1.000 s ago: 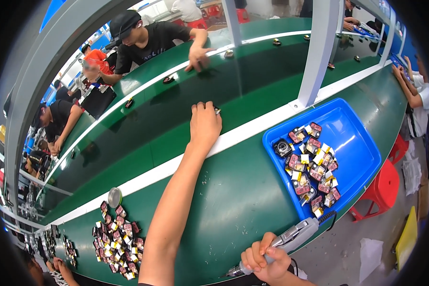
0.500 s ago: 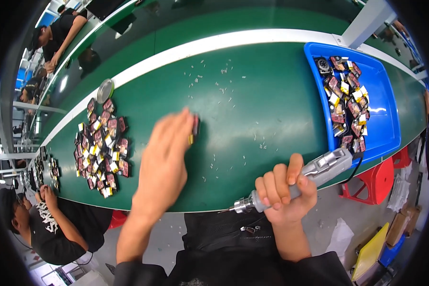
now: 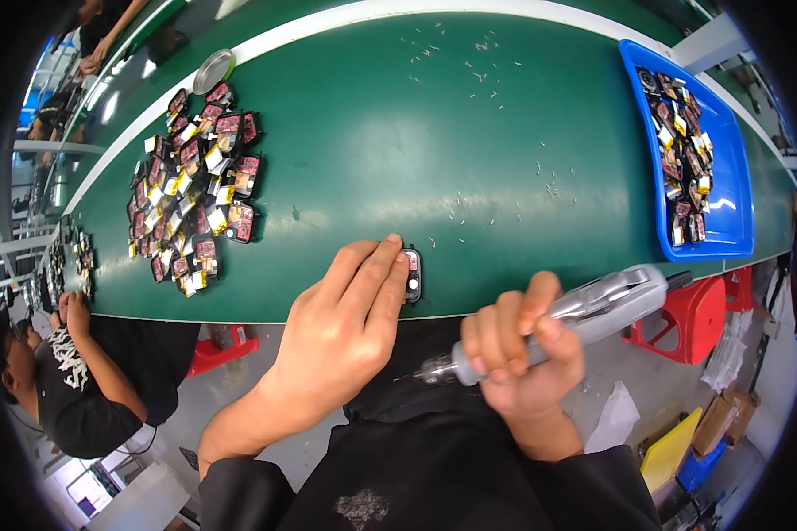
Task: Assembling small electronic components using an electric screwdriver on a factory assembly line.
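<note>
My left hand (image 3: 344, 329) lies at the near edge of the green table (image 3: 469, 159), its fingers pressed flat on a small black part (image 3: 412, 274) with a red patch. My right hand (image 3: 524, 354) is closed around a silver electric screwdriver (image 3: 584, 310), held just off the table edge over my lap with its tip pointing left toward my left hand. The tip is apart from the part.
A pile of small red, black and yellow parts (image 3: 195, 195) lies on the table to the left, beside a round metal lid (image 3: 212, 71). A blue tray (image 3: 726, 168) of similar parts sits at the right. Small white screws (image 3: 469, 203) are scattered mid-table. Another person (image 3: 80, 380) sits at the lower left.
My left hand came back from the far conveyor to the near table edge and now holds a small part down. The screwdriver hand has stayed near my lap.
</note>
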Motion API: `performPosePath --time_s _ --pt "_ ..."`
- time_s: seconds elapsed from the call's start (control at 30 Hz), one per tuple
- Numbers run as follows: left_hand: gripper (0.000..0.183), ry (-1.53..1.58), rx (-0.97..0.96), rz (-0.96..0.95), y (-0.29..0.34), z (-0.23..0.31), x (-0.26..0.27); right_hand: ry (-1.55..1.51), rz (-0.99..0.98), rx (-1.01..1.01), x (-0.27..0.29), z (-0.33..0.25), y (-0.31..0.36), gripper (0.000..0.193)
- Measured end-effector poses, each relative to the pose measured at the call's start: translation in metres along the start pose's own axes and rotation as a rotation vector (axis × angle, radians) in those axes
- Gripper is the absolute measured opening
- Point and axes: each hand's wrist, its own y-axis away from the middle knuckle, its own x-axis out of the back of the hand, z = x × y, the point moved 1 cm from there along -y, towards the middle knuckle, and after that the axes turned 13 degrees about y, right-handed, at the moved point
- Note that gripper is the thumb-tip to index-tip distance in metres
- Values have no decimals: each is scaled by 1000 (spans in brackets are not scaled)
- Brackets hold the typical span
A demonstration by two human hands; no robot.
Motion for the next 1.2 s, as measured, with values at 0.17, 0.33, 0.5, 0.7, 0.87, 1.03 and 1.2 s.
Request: performPosePath --time_s 0.17,0.33,0.5,0.7,0.87,1.03,1.2 --pt "36 8 -139 29 -5 -3 -7 16 64 19 -18 27 5 4" --pt "36 -26 -242 65 2 -1 -14 190 124 2 -25 33 2 10" --pt "34 10 -178 63 4 3 -16 265 129 -63 -24 26 3 14" --pt "38 77 -100 -84 9 10 -6 342 -128 116 -22 -42 -21 17" --pt "44 55 -84 -116 16 12 -12 468 -213 215 -23 -60 -48 24" --pt "43 55 -78 -66 17 10 -16 562 -235 207 -20 -55 -62 25" --pt "38 13 -148 9 15 5 -19 567 -252 177 -16 -51 -66 24"
